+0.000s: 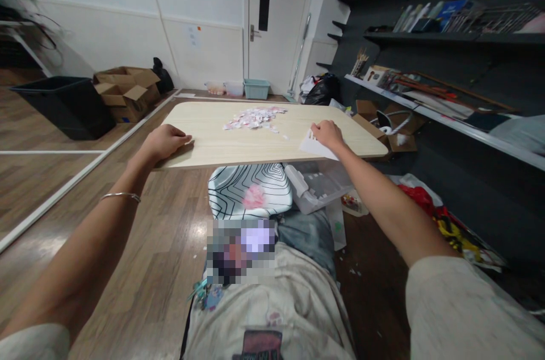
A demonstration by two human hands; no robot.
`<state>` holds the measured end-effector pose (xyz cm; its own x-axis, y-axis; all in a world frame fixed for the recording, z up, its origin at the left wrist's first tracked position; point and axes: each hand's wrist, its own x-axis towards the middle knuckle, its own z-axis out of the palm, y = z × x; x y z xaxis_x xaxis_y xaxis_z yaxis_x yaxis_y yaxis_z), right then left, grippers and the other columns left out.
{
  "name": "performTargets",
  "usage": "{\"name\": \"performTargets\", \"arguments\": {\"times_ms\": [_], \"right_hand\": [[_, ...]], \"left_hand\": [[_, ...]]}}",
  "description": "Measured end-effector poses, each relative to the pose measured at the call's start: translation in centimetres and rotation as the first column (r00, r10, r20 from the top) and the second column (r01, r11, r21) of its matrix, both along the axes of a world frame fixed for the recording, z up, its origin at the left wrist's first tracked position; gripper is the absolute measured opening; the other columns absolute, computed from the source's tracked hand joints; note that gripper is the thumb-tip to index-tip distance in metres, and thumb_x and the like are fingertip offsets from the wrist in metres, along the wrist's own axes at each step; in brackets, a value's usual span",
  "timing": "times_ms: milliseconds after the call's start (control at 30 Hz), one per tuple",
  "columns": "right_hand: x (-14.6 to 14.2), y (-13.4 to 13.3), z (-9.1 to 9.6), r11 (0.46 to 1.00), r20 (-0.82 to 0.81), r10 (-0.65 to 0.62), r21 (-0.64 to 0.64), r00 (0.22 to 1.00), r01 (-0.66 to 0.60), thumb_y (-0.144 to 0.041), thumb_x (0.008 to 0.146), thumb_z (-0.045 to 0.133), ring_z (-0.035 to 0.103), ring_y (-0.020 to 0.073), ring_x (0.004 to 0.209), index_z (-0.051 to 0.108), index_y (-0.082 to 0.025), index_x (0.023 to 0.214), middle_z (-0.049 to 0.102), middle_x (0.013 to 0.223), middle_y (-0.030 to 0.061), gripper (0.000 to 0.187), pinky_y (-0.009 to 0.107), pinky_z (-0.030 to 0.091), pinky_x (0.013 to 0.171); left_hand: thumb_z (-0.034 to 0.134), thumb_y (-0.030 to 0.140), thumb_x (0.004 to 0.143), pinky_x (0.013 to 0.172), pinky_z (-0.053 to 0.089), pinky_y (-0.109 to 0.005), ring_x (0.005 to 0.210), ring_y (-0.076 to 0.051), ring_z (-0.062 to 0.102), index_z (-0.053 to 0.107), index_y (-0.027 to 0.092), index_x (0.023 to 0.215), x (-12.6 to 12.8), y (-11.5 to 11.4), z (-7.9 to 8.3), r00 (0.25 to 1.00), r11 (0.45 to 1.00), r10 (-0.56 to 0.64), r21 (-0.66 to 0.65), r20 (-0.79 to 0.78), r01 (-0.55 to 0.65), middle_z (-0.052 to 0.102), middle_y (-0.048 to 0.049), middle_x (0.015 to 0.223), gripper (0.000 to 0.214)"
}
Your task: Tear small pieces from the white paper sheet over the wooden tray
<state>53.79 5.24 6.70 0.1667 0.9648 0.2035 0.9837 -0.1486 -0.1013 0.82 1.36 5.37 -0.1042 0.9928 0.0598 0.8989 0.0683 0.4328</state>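
My right hand is closed on a white sheet of paper with an uneven upper edge, near the front right of the pale wooden tabletop. My left hand rests at the tabletop's left front edge, its fingers curled together; whatever they hold, if anything, is hidden. Between the hands, farther back, lies a loose heap of small torn paper pieces, white with some pink. A few scraps are scattered towards the right hand.
Below the tabletop are a patterned cushion with something pink on it, and a clear plastic bin. A black bin and cardboard boxes stand left. A teal basket sits by the door. Shelves line the right wall.
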Motion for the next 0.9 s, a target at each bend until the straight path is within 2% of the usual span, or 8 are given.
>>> {"name": "performTargets", "arguments": {"times_ms": [200, 400, 633, 700, 800, 900], "right_hand": [[0.0, 0.0, 0.0, 1.000, 0.004, 0.004, -0.003, 1.000, -0.004, -0.043, 0.135, 0.050, 0.090, 0.0408, 0.144, 0.102, -0.015, 0.140, 0.095, 0.148, 0.0283, 0.059, 0.038, 0.063, 0.112], [0.0, -0.1, 0.2, 1.000, 0.024, 0.011, -0.019, 1.000, -0.011, -0.041, 0.135, 0.047, 0.090, 0.0408, 0.144, 0.101, -0.012, 0.142, 0.094, 0.148, 0.0298, 0.062, 0.038, 0.063, 0.111], [0.1, 0.0, 0.0, 1.000, 0.007, 0.019, -0.007, 1.000, -0.019, -0.042, 0.135, 0.049, 0.091, 0.0403, 0.140, 0.102, -0.012, 0.136, 0.095, 0.144, 0.0298, 0.061, 0.038, 0.063, 0.109], [0.2, 0.0, 0.0, 1.000, 0.003, 0.018, -0.007, 1.000, -0.018, -0.043, 0.135, 0.049, 0.092, 0.0396, 0.138, 0.102, -0.013, 0.135, 0.096, 0.143, 0.0292, 0.061, 0.037, 0.063, 0.108], [0.3, 0.2, 0.2, 0.999, -0.002, 0.026, -0.026, 1.000, -0.026, -0.045, 0.135, 0.049, 0.092, 0.0386, 0.139, 0.103, -0.014, 0.133, 0.096, 0.142, 0.0275, 0.061, 0.036, 0.062, 0.109], [0.4, 0.8, 1.0, 0.993, 0.000, 0.041, -0.107, 0.999, -0.041, -0.049, 0.136, 0.047, 0.090, 0.0385, 0.143, 0.101, -0.013, 0.131, 0.096, 0.141, 0.0286, 0.065, 0.036, 0.061, 0.110]], "left_hand": [[0.075, 0.052, 0.105, 0.084, 0.048, -0.037, 0.083, -0.030, 0.069, 0.103, 0.007, 0.116, 0.0, 0.1, 0.1, 0.996, 1.000, -0.029, -0.004, -0.079, 0.028, 0.074, -0.0079, 0.071, 0.054], [0.076, 0.051, 0.107, 0.084, 0.048, -0.036, 0.086, -0.029, 0.070, 0.103, 0.005, 0.126, 0.1, -0.1, 0.2, 0.998, 1.000, -0.011, -0.020, -0.069, 0.010, 0.078, -0.0086, 0.076, 0.057], [0.076, 0.050, 0.109, 0.088, 0.050, -0.036, 0.095, -0.029, 0.073, 0.103, 0.005, 0.131, 0.0, 0.2, -0.2, 0.996, 1.000, -0.011, 0.008, -0.089, 0.012, 0.094, -0.0156, 0.106, 0.057], [0.076, 0.050, 0.109, 0.087, 0.049, -0.035, 0.095, -0.029, 0.073, 0.103, 0.006, 0.131, 0.1, 0.1, -0.1, 0.997, 1.000, -0.008, 0.003, -0.082, 0.009, 0.093, -0.0149, 0.103, 0.056], [0.076, 0.051, 0.108, 0.084, 0.048, -0.036, 0.087, -0.028, 0.071, 0.103, 0.006, 0.128, 0.3, -0.1, 0.1, 0.998, 1.000, 0.004, -0.020, -0.067, -0.006, 0.085, -0.0107, 0.083, 0.056], [0.075, 0.051, 0.107, 0.081, 0.046, -0.036, 0.082, -0.027, 0.069, 0.103, 0.005, 0.121, 0.5, -0.3, 0.1, 0.999, 1.000, -0.005, -0.025, -0.053, 0.004, 0.081, -0.0101, 0.077, 0.055]]}}
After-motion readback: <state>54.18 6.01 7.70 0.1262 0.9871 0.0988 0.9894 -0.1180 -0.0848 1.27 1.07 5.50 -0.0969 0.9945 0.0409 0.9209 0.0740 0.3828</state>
